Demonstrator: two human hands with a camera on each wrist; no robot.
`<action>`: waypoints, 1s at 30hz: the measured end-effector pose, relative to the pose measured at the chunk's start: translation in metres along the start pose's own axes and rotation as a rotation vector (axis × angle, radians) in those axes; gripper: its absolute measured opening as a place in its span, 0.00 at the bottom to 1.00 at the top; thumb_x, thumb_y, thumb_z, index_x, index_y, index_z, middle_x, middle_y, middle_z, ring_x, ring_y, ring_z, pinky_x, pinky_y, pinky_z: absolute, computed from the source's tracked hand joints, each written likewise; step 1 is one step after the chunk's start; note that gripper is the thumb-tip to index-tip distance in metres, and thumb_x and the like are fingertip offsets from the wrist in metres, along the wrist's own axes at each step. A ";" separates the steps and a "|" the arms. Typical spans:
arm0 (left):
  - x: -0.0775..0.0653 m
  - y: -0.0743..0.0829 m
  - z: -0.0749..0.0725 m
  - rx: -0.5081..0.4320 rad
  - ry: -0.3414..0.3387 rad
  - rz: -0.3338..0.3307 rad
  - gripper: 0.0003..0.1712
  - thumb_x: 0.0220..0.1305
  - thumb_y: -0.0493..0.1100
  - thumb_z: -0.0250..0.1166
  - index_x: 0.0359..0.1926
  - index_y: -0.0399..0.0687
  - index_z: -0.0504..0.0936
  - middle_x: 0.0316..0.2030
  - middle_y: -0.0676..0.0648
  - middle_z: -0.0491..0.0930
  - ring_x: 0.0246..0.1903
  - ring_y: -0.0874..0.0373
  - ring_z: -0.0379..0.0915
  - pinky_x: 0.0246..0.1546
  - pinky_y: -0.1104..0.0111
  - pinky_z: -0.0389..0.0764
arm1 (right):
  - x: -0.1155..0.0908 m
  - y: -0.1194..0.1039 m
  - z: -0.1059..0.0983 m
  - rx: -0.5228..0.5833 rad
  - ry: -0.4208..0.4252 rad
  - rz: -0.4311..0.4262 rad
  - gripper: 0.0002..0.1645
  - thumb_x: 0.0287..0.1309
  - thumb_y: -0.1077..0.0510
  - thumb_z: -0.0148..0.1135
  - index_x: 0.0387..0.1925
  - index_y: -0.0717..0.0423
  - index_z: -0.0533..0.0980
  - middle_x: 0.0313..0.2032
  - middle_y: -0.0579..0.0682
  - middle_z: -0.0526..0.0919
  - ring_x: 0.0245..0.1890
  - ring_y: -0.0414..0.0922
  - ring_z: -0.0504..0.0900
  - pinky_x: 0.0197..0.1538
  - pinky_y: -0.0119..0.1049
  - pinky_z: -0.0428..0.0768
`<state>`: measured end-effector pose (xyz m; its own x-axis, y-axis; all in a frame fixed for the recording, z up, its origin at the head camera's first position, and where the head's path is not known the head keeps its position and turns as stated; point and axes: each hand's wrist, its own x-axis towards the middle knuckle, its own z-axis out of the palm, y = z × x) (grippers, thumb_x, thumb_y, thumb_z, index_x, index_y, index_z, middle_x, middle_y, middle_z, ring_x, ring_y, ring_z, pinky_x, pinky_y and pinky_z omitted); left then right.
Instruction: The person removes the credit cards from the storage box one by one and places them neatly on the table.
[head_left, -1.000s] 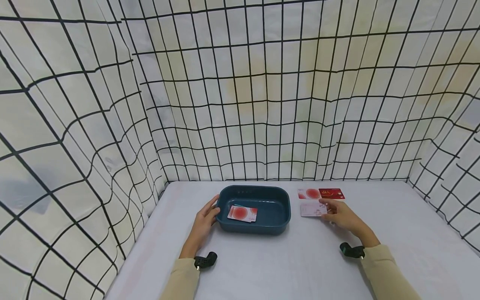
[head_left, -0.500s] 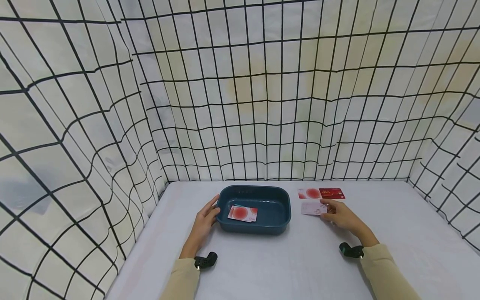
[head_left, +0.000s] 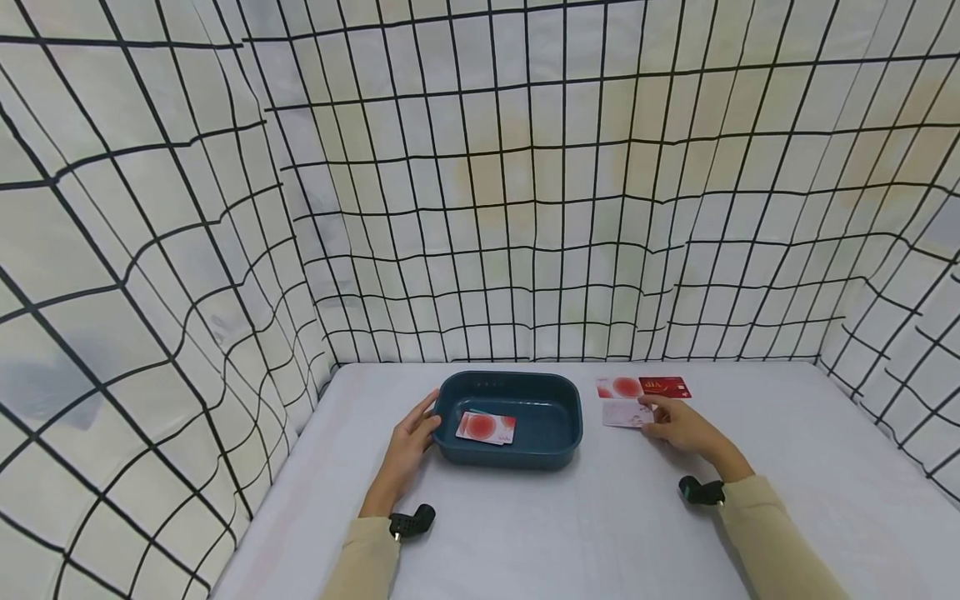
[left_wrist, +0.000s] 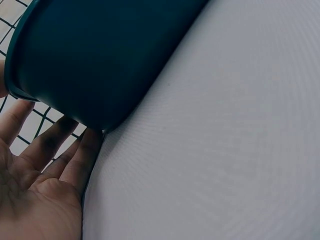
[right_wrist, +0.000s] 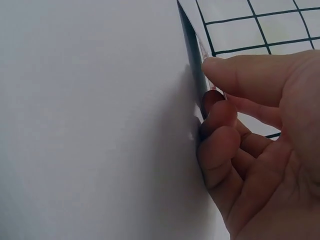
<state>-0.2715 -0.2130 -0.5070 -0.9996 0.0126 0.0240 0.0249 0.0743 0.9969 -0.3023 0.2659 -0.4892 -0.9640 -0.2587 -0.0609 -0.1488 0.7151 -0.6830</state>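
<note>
A dark teal rectangular plastic box [head_left: 555,461] stands on the white table. My left hand [head_left: 407,442] rests at its left end, with extended fingers [left_wrist: 80,165] touching the outer wall. To the right of the box, a pale pink card [head_left: 625,414] is pinched by my right hand [head_left: 684,429]. Its thumb [right_wrist: 245,75] lies on the printed face and the curled fingers are at the other side. In the right wrist view, the card [right_wrist: 192,52] shows nearly edge-on. Overlapping cards [head_left: 483,427] lie inside the box, a red-circled one on top.
Just beyond the pinched card, a white card with a red circle [head_left: 618,387] and a red VIP card [head_left: 665,387] lie side by side. White cloth with black grid netting [head_left: 480,250] rises at the table's back and sides.
The pale pink card's near edge has shifted slightly away from me, bringing it close to the two cards behind. My left hand and the box stay in place.
</note>
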 end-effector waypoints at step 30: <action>0.000 0.000 -0.001 0.011 -0.017 0.018 0.28 0.78 0.46 0.55 0.76 0.64 0.67 0.77 0.43 0.63 0.75 0.46 0.62 0.71 0.50 0.70 | 0.017 0.003 -0.001 -0.124 0.002 0.030 0.34 0.65 0.57 0.66 0.70 0.58 0.70 0.34 0.53 0.74 0.35 0.47 0.72 0.34 0.37 0.75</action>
<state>-0.2717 -0.2136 -0.5071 -0.9987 0.0315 0.0407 0.0432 0.0848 0.9955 -0.3190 0.2647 -0.4914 -0.9688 -0.2350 -0.0780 -0.1463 0.7975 -0.5853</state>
